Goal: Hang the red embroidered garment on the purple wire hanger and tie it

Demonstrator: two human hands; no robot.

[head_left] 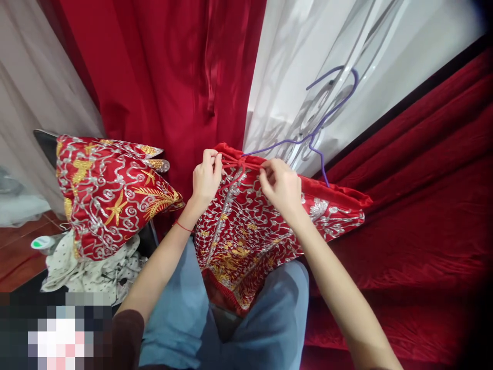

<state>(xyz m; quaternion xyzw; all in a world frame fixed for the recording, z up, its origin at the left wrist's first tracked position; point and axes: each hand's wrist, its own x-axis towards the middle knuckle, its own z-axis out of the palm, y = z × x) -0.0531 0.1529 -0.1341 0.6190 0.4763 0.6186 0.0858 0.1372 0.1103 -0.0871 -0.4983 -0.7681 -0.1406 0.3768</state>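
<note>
A red skirt [246,231] with silver and gold embroidery hangs in front of my knees, its red satin waistband at the top. At the waistband a red drawstring [241,163] forms a bow or knot. My left hand [207,174] pinches one side of the drawstring. On the other side, my right hand [281,187] has its fingers closed around the cord. A purple wire hanger [314,134] rises out of the waistband, its hook uppermost.
To the left, a matching embroidered red garment [111,200] lies over a dark chair [46,146]. Below it is a white dotted cloth [92,272] beside a clear container with a green mark [42,244]. Red curtains [423,205] and a white metal frame [358,46] stand close by.
</note>
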